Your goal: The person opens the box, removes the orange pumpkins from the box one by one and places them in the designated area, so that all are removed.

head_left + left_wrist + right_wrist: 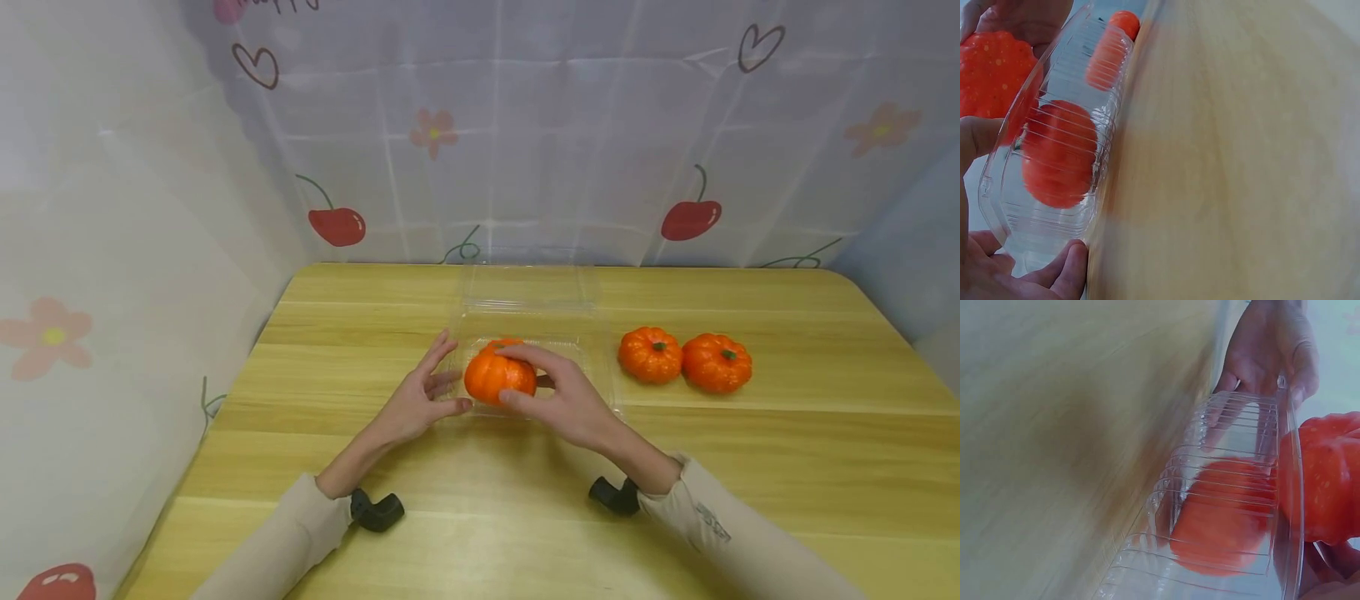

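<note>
Orange pumpkin over a clear ribbed plastic tray, left hand at its far end

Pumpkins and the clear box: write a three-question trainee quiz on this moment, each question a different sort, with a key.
1. True or false: the right hand grips a pumpkin over the clear plastic box.
2. How many pumpkins lie outside the box on the wooden table?
A. one
B. two
C. four
3. Fill in: the left hand touches the box's ____ edge, as the head view shows it.

Key
1. True.
2. B: the nearer loose pumpkin and the farther loose pumpkin lie side by side to the right of the box.
3. Left.
</note>
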Available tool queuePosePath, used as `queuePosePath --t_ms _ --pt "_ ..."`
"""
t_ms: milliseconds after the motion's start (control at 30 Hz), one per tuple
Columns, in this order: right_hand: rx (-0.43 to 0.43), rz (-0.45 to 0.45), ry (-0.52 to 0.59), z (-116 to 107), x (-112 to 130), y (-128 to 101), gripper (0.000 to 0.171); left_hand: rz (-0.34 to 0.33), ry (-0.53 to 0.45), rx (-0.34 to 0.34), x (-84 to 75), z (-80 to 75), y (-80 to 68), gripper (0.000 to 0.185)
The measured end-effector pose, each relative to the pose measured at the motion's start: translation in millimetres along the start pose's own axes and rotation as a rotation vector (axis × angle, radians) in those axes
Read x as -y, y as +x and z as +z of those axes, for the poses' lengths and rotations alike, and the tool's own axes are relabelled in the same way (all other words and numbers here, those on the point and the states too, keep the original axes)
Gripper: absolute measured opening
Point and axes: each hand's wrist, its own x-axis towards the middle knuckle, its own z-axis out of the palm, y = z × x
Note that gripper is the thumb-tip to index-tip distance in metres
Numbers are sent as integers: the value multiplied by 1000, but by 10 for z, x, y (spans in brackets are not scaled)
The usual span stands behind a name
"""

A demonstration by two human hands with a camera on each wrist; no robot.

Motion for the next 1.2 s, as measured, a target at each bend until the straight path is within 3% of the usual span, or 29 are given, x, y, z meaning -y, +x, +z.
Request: queuePosePath --t_ms 533,900,1200 --pt "-42 -35 -28 -104 8 -151 46 0 14 -5 -6 -9 -9 94" --pt "-87 -49 -174 -238 12 -322 46 5 10 9 -9 3 -11 91" --pt "-137 -54 -200 -337 -13 -445 49 3 11 -1 10 7 0 91"
